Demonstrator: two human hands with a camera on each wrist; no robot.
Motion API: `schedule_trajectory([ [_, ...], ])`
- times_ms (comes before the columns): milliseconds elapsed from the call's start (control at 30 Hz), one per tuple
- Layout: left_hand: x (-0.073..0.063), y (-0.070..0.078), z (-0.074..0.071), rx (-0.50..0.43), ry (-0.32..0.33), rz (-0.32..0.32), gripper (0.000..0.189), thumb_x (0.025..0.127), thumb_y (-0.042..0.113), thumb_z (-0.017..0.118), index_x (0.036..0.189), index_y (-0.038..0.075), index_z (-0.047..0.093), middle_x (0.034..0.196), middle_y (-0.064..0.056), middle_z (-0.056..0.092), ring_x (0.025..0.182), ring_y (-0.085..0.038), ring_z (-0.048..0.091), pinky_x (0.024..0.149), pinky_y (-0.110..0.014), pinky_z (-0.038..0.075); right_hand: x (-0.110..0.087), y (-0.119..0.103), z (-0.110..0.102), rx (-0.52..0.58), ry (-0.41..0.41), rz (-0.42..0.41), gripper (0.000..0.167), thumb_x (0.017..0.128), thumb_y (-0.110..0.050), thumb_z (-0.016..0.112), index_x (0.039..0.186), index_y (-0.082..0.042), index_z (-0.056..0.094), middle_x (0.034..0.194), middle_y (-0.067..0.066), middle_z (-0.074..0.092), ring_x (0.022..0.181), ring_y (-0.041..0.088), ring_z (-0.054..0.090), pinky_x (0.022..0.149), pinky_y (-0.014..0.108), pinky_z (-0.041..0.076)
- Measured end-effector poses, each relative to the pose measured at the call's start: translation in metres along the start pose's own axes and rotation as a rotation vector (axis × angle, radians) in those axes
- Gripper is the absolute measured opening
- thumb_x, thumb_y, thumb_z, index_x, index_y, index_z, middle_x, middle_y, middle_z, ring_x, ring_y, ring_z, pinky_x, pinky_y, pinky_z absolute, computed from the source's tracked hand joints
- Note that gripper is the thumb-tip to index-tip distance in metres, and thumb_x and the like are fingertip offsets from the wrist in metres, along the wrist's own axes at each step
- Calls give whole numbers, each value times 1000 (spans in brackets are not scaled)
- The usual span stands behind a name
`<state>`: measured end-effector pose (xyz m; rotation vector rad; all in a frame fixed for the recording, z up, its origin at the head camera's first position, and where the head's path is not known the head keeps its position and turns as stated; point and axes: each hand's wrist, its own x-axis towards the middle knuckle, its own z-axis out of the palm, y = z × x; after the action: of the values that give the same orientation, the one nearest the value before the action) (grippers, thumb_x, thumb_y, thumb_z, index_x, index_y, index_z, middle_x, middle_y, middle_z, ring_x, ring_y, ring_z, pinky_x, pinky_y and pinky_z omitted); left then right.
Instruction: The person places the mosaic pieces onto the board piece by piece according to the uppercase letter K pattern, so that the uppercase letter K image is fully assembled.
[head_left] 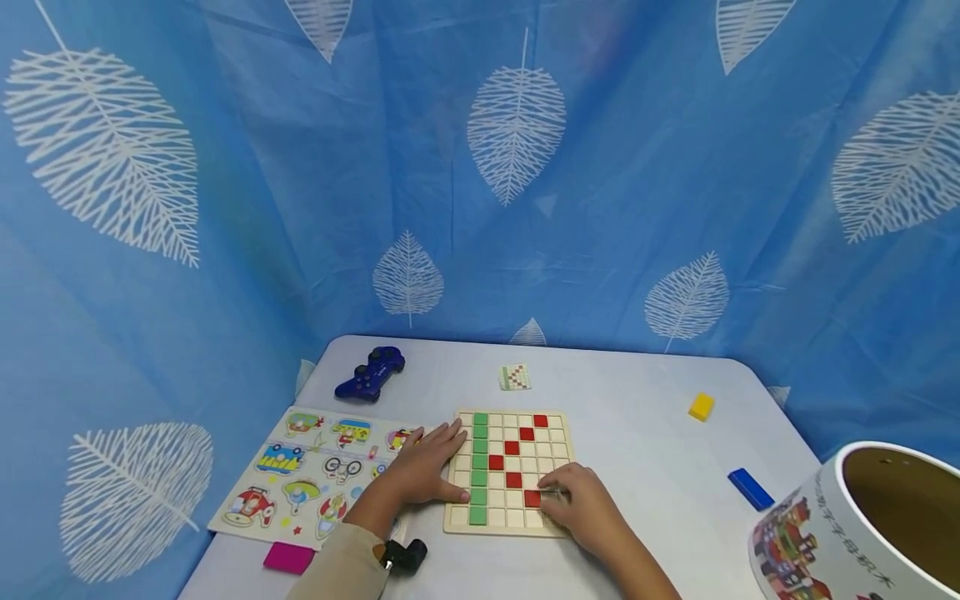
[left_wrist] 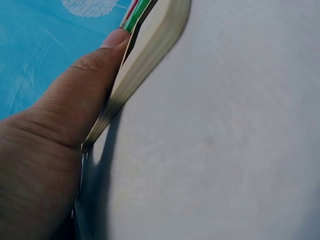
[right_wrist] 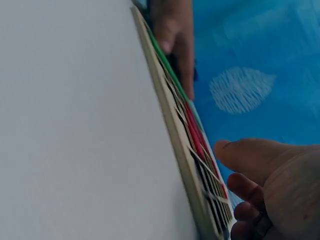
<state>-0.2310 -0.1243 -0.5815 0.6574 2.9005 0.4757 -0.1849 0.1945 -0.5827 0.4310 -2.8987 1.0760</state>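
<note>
A wooden grid board [head_left: 497, 508] lies flat on the white table, with a column of green tiles [head_left: 478, 477] near its left side. Red tiles [head_left: 512, 448] run in slanting lines to the right of that column. My left hand [head_left: 420, 471] rests at the board's left edge, thumb and fingers spread onto the frame. In the left wrist view the thumb [left_wrist: 82, 82] lies straight along the board's side. My right hand [head_left: 581, 504] is over the right edge, fingertips right at the lowest red tile [head_left: 532, 498]; I cannot tell whether they pinch it.
A small pattern card [head_left: 515, 377] lies behind the board. To the left are a picture puzzle board [head_left: 292, 454], a blue game controller [head_left: 371, 373] and a magenta block [head_left: 288, 557]. Rightward are yellow [head_left: 701, 407] and blue blocks [head_left: 751, 489] and a large printed bucket [head_left: 817, 533].
</note>
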Motion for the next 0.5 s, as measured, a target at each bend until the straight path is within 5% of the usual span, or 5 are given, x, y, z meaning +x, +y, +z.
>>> schedule_trajectory([
  [133, 0, 0, 1, 0, -3, -3, 118, 76, 81, 73, 166, 19, 31, 176, -1, 19, 162, -28, 21, 129, -60, 12, -8, 23, -24, 20, -6, 109, 25, 84, -25, 89, 105, -27, 76, 111, -10, 69, 111, 16, 61, 101, 48, 51],
  [367, -1, 2, -1, -2, -1, -12, 118, 75, 81, 74, 166, 19, 32, 176, -1, 20, 162, -28, 21, 129, -61, 12, -25, 52, -50, -31, -175, 161, 34, 78, -31, 93, 104, -30, 71, 112, -11, 63, 111, 15, 56, 103, 48, 50],
  [500, -1, 3, -2, -9, -5, -14, 118, 76, 81, 74, 166, 18, 32, 176, -1, 20, 162, -28, 21, 129, -61, 11, -29, 58, -52, -43, -131, 173, 27, 81, -24, 90, 101, -30, 72, 103, -10, 61, 99, 13, 55, 90, 37, 51],
])
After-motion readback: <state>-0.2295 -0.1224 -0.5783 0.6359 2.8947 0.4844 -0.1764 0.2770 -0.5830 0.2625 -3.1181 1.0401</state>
